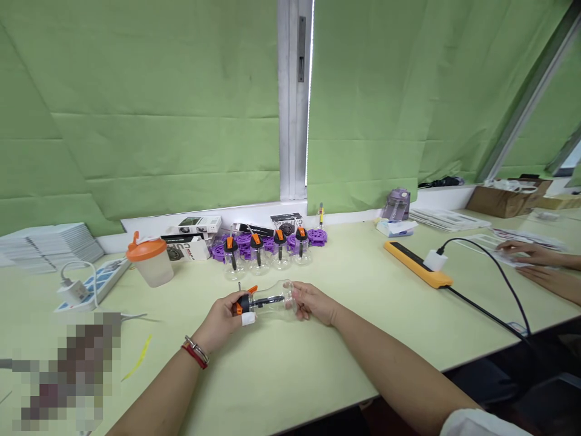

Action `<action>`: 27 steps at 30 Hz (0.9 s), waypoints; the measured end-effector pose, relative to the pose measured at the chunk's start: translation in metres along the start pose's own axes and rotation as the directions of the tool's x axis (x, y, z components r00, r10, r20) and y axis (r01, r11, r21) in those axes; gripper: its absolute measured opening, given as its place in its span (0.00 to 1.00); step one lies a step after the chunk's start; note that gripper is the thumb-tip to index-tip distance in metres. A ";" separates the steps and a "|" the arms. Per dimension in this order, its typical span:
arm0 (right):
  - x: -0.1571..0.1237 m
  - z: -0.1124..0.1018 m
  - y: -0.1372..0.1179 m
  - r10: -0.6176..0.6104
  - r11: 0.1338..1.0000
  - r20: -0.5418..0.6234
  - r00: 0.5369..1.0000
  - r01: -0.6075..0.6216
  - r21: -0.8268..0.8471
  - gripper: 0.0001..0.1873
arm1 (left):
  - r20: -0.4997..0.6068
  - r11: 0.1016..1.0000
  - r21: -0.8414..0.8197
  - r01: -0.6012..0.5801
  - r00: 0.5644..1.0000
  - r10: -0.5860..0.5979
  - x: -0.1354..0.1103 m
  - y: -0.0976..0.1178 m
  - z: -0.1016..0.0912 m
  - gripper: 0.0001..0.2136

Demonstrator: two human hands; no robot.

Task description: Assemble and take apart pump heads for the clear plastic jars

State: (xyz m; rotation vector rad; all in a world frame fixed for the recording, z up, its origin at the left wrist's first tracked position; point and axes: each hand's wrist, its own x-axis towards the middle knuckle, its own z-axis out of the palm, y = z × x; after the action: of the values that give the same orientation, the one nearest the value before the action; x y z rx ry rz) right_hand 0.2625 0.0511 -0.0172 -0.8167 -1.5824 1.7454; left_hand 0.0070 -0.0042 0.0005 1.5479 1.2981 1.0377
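Over the pale table (272, 378), hands (220, 321) outstretched, clear bottle (275, 310) sideways between

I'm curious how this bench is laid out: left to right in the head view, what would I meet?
Stacked white sheets, orange-lidded frosted plastic cup, left hand, black-and-orange-topped clear bottle, right hand, long yellow power strip, brown cardboard box.

Left hand (223, 318) with white wrap (248, 318) on one digit, silver bracelet (196, 348) and red band (195, 357) below, white sleeve (481, 422) at lower right.
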 end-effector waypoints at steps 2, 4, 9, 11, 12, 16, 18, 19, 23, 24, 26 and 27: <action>0.001 0.000 0.002 0.004 1.000 -0.019 1.000 -0.004 -0.010 0.32 | 0.002 1.000 -0.001 -0.001 1.000 0.001 -0.001 0.000 0.001 0.26; 0.003 0.001 0.004 0.005 1.000 -0.034 0.999 -0.006 -0.023 0.33 | 0.000 1.000 -0.007 0.003 1.000 -0.003 -0.001 0.001 0.001 0.26; 0.002 0.003 0.003 -0.003 1.000 -0.025 1.000 0.003 -0.014 0.34 | -0.028 1.000 -0.021 0.003 1.000 -0.003 0.000 0.004 0.002 0.27; -0.002 0.004 -0.002 -0.030 0.999 -0.003 1.000 0.030 0.026 0.36 | -0.036 1.000 -0.029 0.000 0.999 -0.001 0.002 0.004 0.002 0.28; -0.003 0.004 -0.004 -0.045 0.998 0.006 0.999 0.045 0.045 0.37 | -0.034 0.999 -0.034 -0.001 0.999 -0.001 0.002 0.003 0.002 0.28; -0.008 0.002 -0.011 -0.076 0.995 0.043 0.996 0.073 0.068 0.45 | -0.019 0.998 -0.051 -0.042 0.999 0.041 0.003 0.003 0.002 0.27; -0.009 0.001 -0.012 -0.084 0.994 0.052 0.995 0.081 0.070 0.44 | -0.010 0.995 -0.071 -0.077 0.997 0.076 0.002 0.005 0.002 0.25; -0.009 0.000 -0.012 -0.090 0.994 0.052 0.995 0.086 0.073 0.43 | -0.002 0.992 -0.083 -0.090 0.996 0.090 0.001 0.006 0.002 0.24; -0.009 -0.002 -0.012 -0.109 0.990 0.058 0.992 0.104 0.091 0.42 | 0.034 0.988 -0.114 -0.108 0.993 0.112 -0.003 0.013 0.002 0.21; -0.009 -0.002 -0.012 -0.110 0.990 0.060 0.992 0.104 0.095 0.42 | 0.034 0.987 -0.117 -0.110 0.993 0.115 -0.004 0.015 0.002 0.21; -0.010 -0.002 -0.012 -0.109 0.990 0.061 0.992 0.102 0.101 0.42 | 0.030 0.986 -0.121 -0.110 0.993 0.115 -0.005 0.017 0.002 0.22; -0.010 -0.003 -0.012 -0.110 0.989 0.060 0.992 0.104 0.102 0.42 | 0.030 0.986 -0.124 -0.110 0.993 0.114 -0.005 0.017 0.002 0.22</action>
State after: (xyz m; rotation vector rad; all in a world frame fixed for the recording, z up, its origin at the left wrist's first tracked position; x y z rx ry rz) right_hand 0.2711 0.0456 -0.0052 -0.6213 -1.5394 1.7737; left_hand 0.0138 -0.0110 0.0159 1.5536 1.1115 1.1321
